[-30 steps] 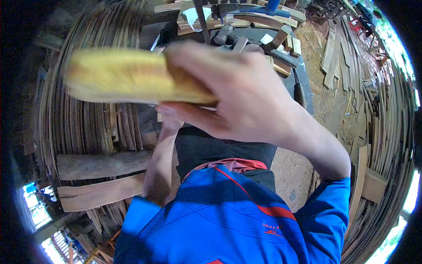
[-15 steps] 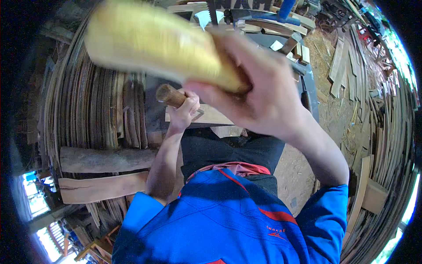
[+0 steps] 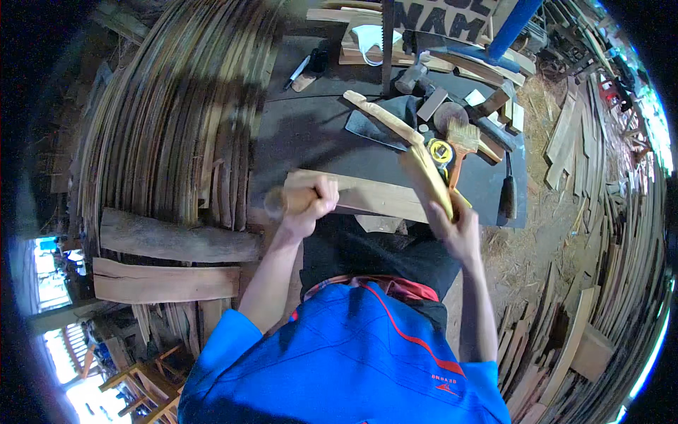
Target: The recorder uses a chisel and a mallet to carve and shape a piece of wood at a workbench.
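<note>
My left hand (image 3: 311, 206) is closed round the thick brown wooden handle of a chisel (image 3: 282, 202), its blade hidden from view. It is held over the left end of a pale wooden board (image 3: 378, 198), which lies along the bench's near edge. To the right, my right hand (image 3: 458, 230) grips the narrow end of a pale wooden club (image 3: 426, 177), whose thicker end points away from me. Just past the club are a yellow tape measure (image 3: 441, 150) and a paint brush (image 3: 462, 138). A long, slim piece of pale wood (image 3: 381, 115) slants beyond the club's far end.
On the dark bench (image 3: 304, 134) lie a hammer (image 3: 412, 76), wood blocks (image 3: 432, 104), a marker (image 3: 298, 72) and a white face mask (image 3: 369, 42). A saw blade (image 3: 388, 46) rises at the back. Stacked planks (image 3: 169, 134) flank the bench at left.
My right hand has swung the club down and away from close before the camera to the bench's right side. My left hand keeps the chisel over the board, its handle tilted more sideways.
</note>
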`<act>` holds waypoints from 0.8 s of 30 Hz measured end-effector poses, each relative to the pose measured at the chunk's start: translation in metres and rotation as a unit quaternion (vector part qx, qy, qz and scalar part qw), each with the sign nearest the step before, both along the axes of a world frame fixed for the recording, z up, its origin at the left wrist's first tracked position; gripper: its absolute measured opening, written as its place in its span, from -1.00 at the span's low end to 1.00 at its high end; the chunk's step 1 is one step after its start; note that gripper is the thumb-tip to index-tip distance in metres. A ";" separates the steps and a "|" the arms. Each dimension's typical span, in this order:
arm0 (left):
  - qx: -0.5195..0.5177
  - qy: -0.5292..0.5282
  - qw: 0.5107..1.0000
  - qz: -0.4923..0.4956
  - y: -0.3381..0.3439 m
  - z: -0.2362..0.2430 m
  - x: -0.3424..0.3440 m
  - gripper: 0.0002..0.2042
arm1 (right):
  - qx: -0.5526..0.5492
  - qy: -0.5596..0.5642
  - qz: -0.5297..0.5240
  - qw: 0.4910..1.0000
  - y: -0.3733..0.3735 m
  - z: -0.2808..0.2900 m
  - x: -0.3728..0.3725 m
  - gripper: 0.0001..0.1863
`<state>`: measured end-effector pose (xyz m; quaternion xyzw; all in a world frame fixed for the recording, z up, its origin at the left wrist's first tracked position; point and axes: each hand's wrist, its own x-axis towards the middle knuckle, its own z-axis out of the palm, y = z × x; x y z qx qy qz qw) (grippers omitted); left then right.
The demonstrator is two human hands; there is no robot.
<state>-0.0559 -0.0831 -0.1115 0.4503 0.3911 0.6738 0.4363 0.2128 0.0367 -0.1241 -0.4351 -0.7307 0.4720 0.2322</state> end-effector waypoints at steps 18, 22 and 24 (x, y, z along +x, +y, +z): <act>0.038 -0.041 0.996 0.074 -0.006 -0.009 0.005 -0.77 | -0.252 0.124 -0.083 0.956 -0.016 -0.068 0.010 -0.60; 0.039 -0.042 0.995 0.081 -0.005 -0.009 0.006 -0.77 | -0.262 0.119 -0.075 0.955 -0.014 -0.068 0.012 -0.59; 0.050 -0.033 0.994 0.087 -0.005 -0.008 0.006 -0.77 | -0.274 0.127 -0.073 0.950 -0.014 -0.071 0.013 -0.59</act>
